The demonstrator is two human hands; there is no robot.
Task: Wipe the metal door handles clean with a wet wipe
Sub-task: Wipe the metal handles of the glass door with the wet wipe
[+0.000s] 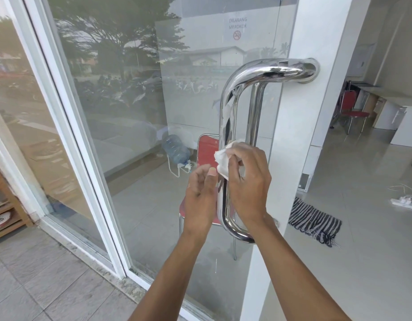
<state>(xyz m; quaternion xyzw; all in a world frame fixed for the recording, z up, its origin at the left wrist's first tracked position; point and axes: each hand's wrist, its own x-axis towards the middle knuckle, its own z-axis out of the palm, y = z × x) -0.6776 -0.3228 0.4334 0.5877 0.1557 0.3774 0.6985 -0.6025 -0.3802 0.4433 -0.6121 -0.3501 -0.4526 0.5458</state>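
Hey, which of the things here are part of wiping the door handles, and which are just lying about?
Part of the job: metal door handle, wet wipe, right hand gripping the wipe, left hand.

Lying about: red chair, water jug, striped cloth, power strip, no-smoking sign.

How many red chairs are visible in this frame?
2. One red-seated metal-framed chair stands behind the glass door, partly hidden by the hands and the handle; the other red metal-framed chair is in the room at right, beside the counter. Others may be hidden.
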